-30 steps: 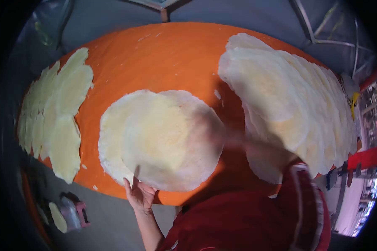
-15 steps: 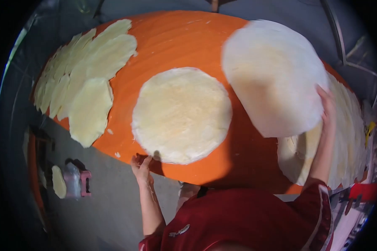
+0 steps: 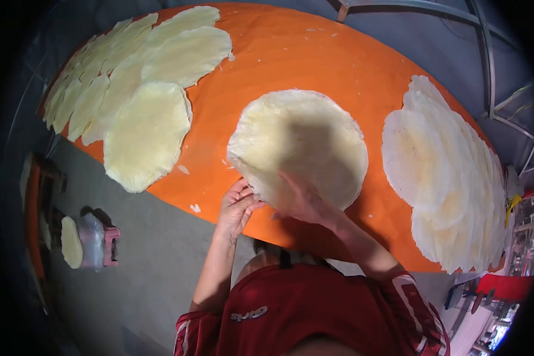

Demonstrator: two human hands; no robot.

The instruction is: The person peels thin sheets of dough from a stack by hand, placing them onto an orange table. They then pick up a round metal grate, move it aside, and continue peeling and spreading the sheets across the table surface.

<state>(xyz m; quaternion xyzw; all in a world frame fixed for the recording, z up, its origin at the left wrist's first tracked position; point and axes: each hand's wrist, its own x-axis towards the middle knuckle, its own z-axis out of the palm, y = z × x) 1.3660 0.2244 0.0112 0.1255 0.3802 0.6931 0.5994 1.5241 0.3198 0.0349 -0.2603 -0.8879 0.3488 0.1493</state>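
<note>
A large, thin, round dough sheet (image 3: 273,127) lies in the middle of the orange table, its surface partly under shadow. At its lower left rim, my left hand (image 3: 237,204) pinches the edge between thumb and fingers. My right hand (image 3: 302,202), a little smeared by motion, is over the lower part of the same sheet with its fingers stretched out. To the right, a whitish sheet (image 3: 415,157) rests on top of a spread of overlapping sheets (image 3: 469,178).
Overlapping pale yellow dough sheets (image 3: 133,71) cover the left end of the orange table (image 3: 279,47); one sheet (image 3: 148,136) hangs toward the near edge. Small scraps dot the tabletop. A pink stool (image 3: 111,246) stands on the floor at left. Metal frame bars (image 3: 489,71) rise behind.
My right hand has let go of the whitish sheet, now lying on the right-hand pile, and has come to the middle sheet. My left hand has closed on that sheet's rim.
</note>
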